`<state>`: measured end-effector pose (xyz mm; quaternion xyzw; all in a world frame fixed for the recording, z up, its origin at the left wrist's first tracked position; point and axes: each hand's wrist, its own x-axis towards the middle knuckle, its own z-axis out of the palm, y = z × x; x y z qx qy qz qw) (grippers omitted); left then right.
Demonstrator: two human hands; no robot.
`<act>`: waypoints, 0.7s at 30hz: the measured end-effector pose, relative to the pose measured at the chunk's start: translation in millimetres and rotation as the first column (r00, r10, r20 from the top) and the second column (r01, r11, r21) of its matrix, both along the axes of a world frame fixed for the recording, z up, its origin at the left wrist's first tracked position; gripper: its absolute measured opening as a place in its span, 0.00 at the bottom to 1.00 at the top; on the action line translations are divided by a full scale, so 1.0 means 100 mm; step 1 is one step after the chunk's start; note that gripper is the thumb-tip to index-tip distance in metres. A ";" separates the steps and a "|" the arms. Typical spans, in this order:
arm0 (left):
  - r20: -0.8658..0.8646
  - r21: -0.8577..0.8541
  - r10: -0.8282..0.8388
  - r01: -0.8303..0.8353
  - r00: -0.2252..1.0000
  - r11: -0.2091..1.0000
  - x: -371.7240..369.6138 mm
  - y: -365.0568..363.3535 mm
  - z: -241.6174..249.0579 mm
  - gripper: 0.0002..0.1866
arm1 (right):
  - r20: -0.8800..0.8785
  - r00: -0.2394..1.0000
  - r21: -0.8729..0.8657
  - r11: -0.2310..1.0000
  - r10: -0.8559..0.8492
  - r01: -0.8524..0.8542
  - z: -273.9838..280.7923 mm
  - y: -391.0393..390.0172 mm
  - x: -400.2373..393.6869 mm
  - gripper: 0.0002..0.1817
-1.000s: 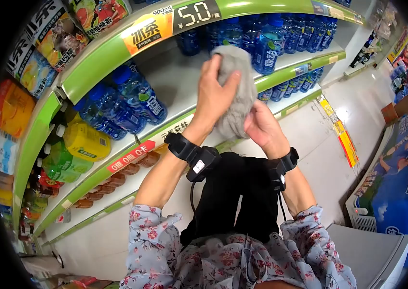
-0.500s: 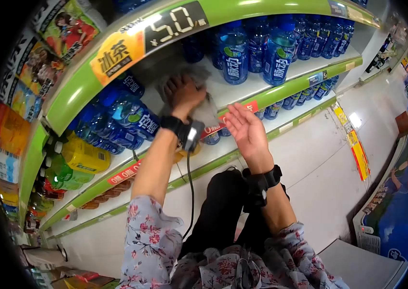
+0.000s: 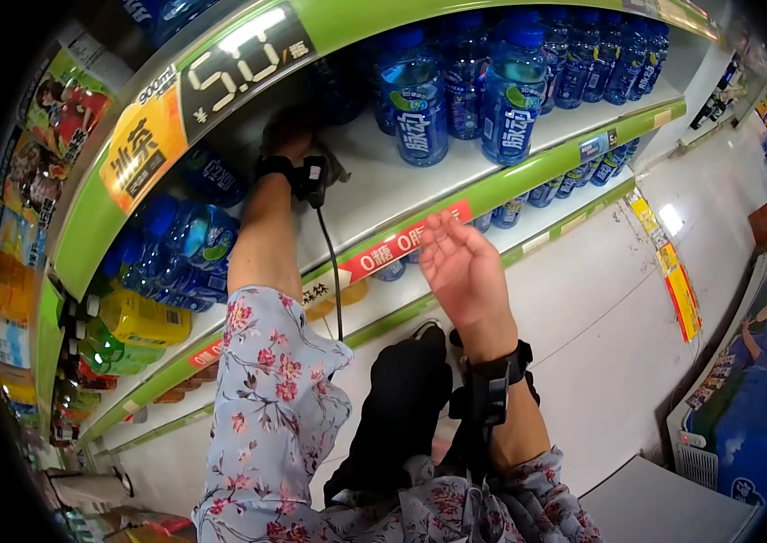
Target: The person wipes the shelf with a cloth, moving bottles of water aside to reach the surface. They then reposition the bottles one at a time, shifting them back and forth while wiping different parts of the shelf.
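My left hand (image 3: 287, 138) reaches deep into the shelf, in shadow under the upper shelf edge. A grey cloth (image 3: 335, 168) shows beside it, under the hand; its fingers are hard to make out. A black band with a small cabled box (image 3: 312, 177) sits on that wrist. My right hand (image 3: 467, 276) is held palm up in front of the shelf's red label strip (image 3: 390, 255), fingers loosely curled and apart, holding nothing. Blue drink bottles (image 3: 412, 100) stand upright right of my left hand. More blue bottles (image 3: 193, 231) lean to its left.
A price sign (image 3: 243, 63) hangs on the green upper shelf edge. Yellow bottles (image 3: 143, 317) stand lower left. Bottles also fill part of the lower shelf. A blue printed chest (image 3: 764, 362) and a grey box top (image 3: 669, 498) stand at the right on the tiled floor.
My left hand and the cloth have moved farther back into the shelf, into shadow. My right hand stays at the shelf front, fingers a little more curled. The view has shifted slightly.
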<state>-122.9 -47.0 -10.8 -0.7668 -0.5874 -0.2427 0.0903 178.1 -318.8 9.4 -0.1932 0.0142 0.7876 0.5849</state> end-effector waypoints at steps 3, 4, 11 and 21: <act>0.064 0.130 0.059 -0.066 0.996 0.989 0.13 -0.18 0.01 0.16 | -0.043 0.999 0.020 0.999 -0.026 0.027 0.04 0.07 0.03 0.08; 0.056 0.198 0.023 -0.034 0.998 0.980 0.11 -0.19 -0.07 0.16 | -0.051 0.998 0.012 0.999 -0.034 0.035 0.03 0.08 0.03 0.08; 0.257 -0.206 0.199 -0.147 0.946 0.967 0.89 -1.20 0.28 0.15 | -0.061 0.998 -0.007 1.000 -0.025 0.025 -0.06 0.12 -0.10 0.10; 0.443 -0.461 -0.029 0.255 0.896 0.850 1.18 -1.86 0.53 0.18 | -0.016 0.999 -0.059 0.998 -0.038 0.037 -0.23 0.09 -0.16 0.13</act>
